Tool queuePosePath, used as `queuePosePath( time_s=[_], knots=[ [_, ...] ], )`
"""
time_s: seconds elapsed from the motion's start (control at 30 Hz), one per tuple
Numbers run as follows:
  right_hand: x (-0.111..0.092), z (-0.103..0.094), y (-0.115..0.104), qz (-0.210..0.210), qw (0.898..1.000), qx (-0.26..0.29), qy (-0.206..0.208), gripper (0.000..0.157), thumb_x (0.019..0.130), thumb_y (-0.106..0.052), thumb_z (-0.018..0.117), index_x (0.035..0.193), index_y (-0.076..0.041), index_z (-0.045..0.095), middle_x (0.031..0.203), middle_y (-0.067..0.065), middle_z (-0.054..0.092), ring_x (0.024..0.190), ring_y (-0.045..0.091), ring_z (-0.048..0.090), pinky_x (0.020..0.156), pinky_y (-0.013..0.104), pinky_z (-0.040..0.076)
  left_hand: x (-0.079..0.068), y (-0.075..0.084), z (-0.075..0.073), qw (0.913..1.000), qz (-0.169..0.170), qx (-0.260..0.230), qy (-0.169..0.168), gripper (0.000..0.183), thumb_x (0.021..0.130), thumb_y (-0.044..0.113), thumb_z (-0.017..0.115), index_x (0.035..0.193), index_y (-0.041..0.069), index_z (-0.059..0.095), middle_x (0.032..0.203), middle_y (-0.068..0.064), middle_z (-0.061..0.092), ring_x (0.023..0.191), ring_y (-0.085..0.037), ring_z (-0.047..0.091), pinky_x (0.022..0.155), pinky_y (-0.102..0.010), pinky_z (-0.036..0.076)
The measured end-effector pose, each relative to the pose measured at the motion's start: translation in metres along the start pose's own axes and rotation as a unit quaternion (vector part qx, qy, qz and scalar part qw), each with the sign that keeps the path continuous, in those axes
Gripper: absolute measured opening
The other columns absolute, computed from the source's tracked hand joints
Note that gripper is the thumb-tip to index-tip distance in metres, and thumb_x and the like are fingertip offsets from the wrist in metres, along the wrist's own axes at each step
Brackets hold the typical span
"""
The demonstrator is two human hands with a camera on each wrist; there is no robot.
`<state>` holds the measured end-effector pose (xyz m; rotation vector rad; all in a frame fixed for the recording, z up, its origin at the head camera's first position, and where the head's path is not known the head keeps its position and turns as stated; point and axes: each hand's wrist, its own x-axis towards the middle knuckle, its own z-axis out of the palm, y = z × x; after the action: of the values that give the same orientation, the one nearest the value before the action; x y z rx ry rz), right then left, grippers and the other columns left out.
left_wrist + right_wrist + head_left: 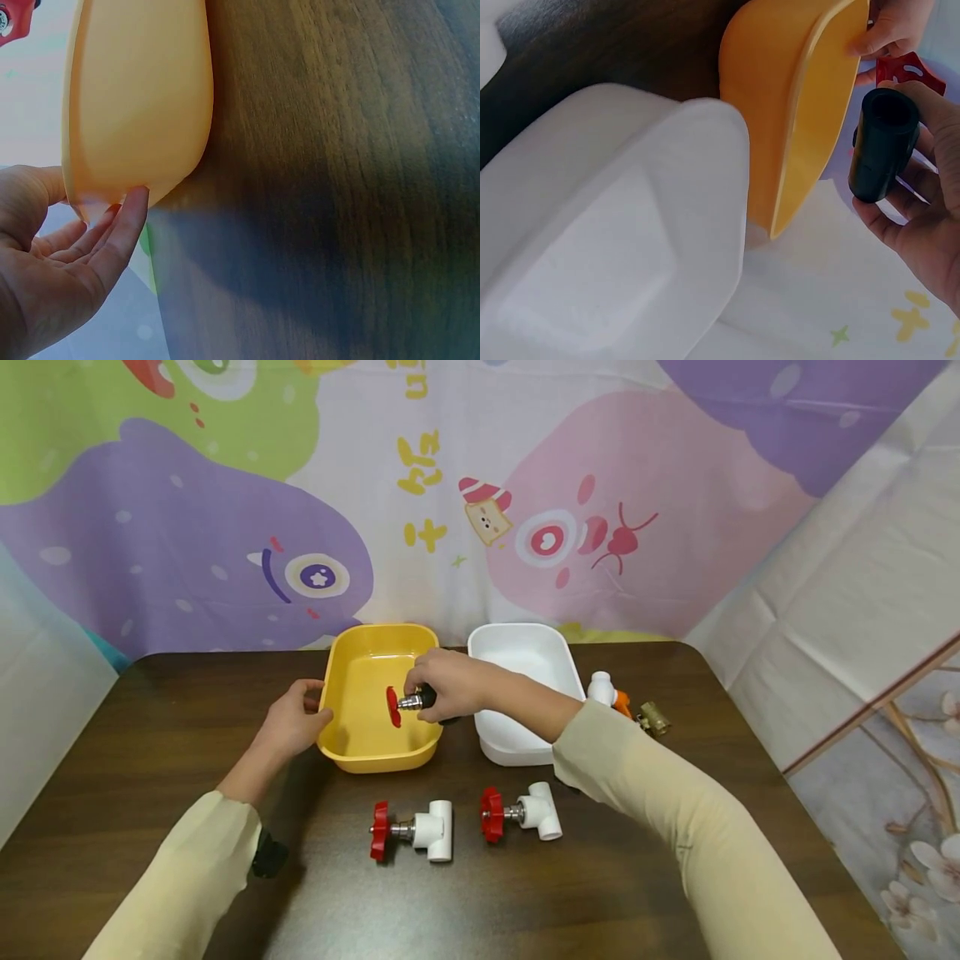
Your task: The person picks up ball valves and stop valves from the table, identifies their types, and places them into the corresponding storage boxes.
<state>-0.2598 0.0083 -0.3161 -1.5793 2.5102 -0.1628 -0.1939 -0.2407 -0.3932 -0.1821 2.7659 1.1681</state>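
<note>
My right hand (459, 683) grips a stop valve by its black tee body (885, 146) above the yellow tub (356, 718). The valve's red handwheel (393, 707) points left, with a metal stem between. At the tub's left side, my left hand (291, 720) pinches the rim, thumb over the edge and fingers against the outer wall, as the left wrist view shows. Two white tee valves with red handwheels lie on the table in front: a left one (431, 830) and a right one (538, 812).
A white tub (517, 647) stands right of the yellow one, partly behind my right forearm. Beyond it lie a white valve with an orange handle (601, 688) and a brass fitting (655, 718). A patterned cloth hangs behind the dark wooden table (337, 910).
</note>
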Motion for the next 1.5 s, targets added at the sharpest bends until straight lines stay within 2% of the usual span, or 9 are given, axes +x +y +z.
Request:
queuePosePath(
  time_s=[0.3, 0.7, 0.93, 1.5],
  knots=[
    [0.009, 0.005, -0.005, 0.016, 1.0, 0.007, -0.007, 0.028, 0.082, -0.026, 0.067, 0.105, -0.01, 0.068, 0.103, 0.002, 0.065, 0.097, 0.016, 0.055, 0.092, 0.029, 0.043, 0.0, 0.003, -0.001, 0.9999, -0.008, -0.001, -0.007, 0.057, 0.094, 0.02, 0.048, 0.141, -0.003, 0.027, 0.125, -0.032, 0.048, 0.108, -0.04, 0.054, 0.085, -0.044, 0.052],
    [0.02, 0.015, -0.007, 0.001, 1.0, 0.015, -0.007, 0.025, 0.082, -0.026, 0.067, 0.102, -0.011, 0.068, 0.098, 0.0, 0.065, 0.092, 0.014, 0.054, 0.09, 0.027, 0.041, 0.0, 0.002, 0.001, 0.9998, -0.019, 0.0, -0.006, 0.056, 0.094, 0.02, 0.047, 0.141, -0.002, 0.027, 0.126, -0.031, 0.048, 0.108, -0.04, 0.055, 0.088, -0.046, 0.051],
    [0.024, 0.022, -0.007, 0.013, 1.0, 0.021, -0.004, 0.025, 0.081, -0.026, 0.067, 0.102, -0.012, 0.068, 0.098, -0.001, 0.063, 0.092, 0.014, 0.053, 0.088, 0.026, 0.042, 0.001, 0.001, 0.002, 0.9999, -0.017, 0.0, 0.002, 0.056, 0.093, 0.019, 0.048, 0.141, -0.002, 0.028, 0.125, -0.031, 0.048, 0.107, -0.04, 0.055, 0.089, -0.047, 0.051],
    [0.029, 0.036, -0.009, 0.03, 0.999, 0.021, -0.01, 0.031, 0.082, -0.029, 0.067, 0.108, -0.011, 0.067, 0.105, 0.001, 0.064, 0.099, 0.015, 0.053, 0.092, 0.027, 0.042, 0.001, 0.0, 0.002, 0.9999, 0.0, -0.003, 0.016, 0.055, 0.092, 0.016, 0.05, 0.139, -0.004, 0.03, 0.12, -0.032, 0.052, 0.1, -0.038, 0.058, 0.081, -0.042, 0.054]
  ],
)
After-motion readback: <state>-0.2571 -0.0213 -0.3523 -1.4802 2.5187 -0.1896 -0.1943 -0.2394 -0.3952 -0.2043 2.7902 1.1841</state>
